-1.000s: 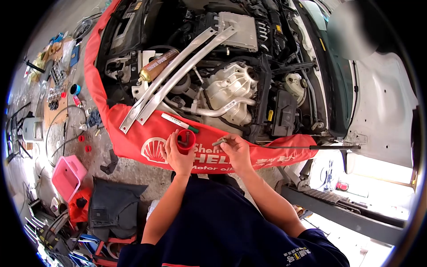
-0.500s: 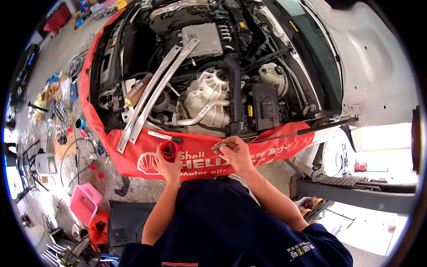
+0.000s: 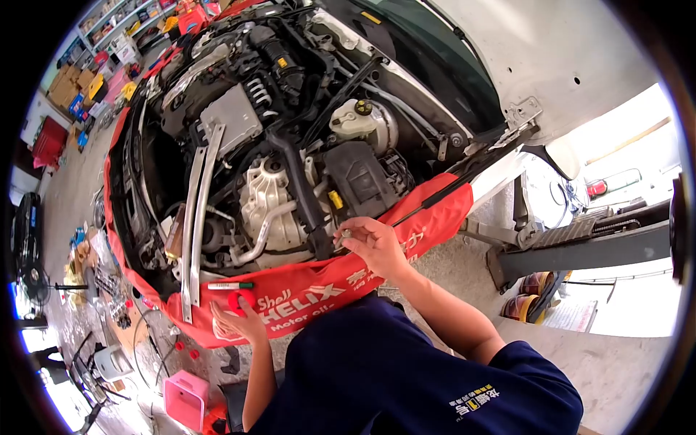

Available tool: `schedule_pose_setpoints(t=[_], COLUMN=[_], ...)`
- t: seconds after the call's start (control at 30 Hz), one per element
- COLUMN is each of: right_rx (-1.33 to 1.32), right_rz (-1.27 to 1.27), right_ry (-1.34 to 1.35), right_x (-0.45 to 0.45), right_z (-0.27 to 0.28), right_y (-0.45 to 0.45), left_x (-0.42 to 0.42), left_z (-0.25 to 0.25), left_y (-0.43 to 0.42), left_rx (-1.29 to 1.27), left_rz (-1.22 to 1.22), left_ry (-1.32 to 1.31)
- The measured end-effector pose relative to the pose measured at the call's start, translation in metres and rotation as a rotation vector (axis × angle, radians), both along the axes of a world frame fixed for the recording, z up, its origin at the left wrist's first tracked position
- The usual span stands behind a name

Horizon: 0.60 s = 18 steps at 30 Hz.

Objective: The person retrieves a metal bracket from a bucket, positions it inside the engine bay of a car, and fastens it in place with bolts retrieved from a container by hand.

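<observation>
My left hand (image 3: 243, 321) is around a small red cup (image 3: 241, 300) at the red fender cover (image 3: 304, 312); the cup's inside is hard to make out. My right hand (image 3: 371, 245) pinches a small metal bolt (image 3: 346, 234) above the front edge of the engine bay, near the black battery box (image 3: 357, 176). A white marker with a green cap (image 3: 230, 286) lies on the cover just above the cup. Two long metal bars (image 3: 194, 217) lie across the engine bay, over a gold and brown spray can (image 3: 175, 235).
The silver gearbox housing (image 3: 267, 199) lies left of my right hand. A thin black strut (image 3: 438, 194) crosses the cover at right. The grey lift arm (image 3: 580, 252) stands beyond it. Pink basket (image 3: 185, 400) and scattered tools are on the floor at lower left.
The view has turned and moved toward the car's right-hand side of the picture. My right hand, still with the bolt, has risen toward the engine bay; my left hand stays with the cup.
</observation>
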State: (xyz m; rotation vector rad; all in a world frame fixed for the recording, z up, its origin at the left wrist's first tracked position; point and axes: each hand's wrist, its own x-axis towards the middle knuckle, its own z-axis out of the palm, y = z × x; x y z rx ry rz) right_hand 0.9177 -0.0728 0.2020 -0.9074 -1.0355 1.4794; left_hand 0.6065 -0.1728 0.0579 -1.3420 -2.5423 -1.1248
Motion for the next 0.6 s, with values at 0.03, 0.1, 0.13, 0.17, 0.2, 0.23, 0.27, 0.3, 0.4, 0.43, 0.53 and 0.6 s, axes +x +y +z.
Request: schedule_pose_setpoints(t=[0.03,0.1,0.13,0.17,0.2,0.23,0.27,0.3,0.4,0.43,0.53,0.6], right_rx=[0.004,0.005,0.007,0.031,0.054,0.076,0.096,0.101,0.288,0.36,0.356,0.336], right_rz=[-0.007,0.016,0.012,-0.051,-0.117,-0.136,-0.157,-0.196,-0.282,-0.275,-0.147,-0.114], right_ry=[0.001,-0.343,-0.345,-0.356,-0.368,-0.371,-0.374,-0.382,-0.696,-0.827,-0.934,-0.965], right_x=[0.006,0.021,0.025,0.026,0.026,0.026,0.024,0.019,0.004,-0.003,-0.021,-0.027], right_z=[0.002,0.007,0.005,-0.002,-0.009,-0.013,-0.02,-0.034,-0.07,-0.071,-0.098,-0.117], right_y=[0.01,0.039,0.059,0.083,0.108,0.134,0.159,0.183,0.24,0.251,0.289,0.306], left_x=[0.005,0.019,0.032,0.046,0.058,0.066,0.077,0.084,0.104,0.105,0.106,0.108], left_z=[0.004,0.01,0.012,0.016,0.019,0.011,0.017,0.019,0.027,0.027,0.023,0.022], left_y=[0.009,0.033,0.049,0.066,0.083,0.101,0.119,0.136,0.182,0.196,0.219,0.222], left_rx=[0.035,0.053,0.067,0.088,0.108,0.099,0.062,0.053,0.031,-0.023,-0.11,-0.117], left_rz=[-0.018,-0.072,-0.082,-0.15,-0.219,-0.244,-0.28,-0.31,-0.34,-0.314,-0.278,-0.318], left_ry=[0.018,0.069,0.097,0.078,0.058,0.051,0.057,0.067,0.102,0.136,0.219,0.284])
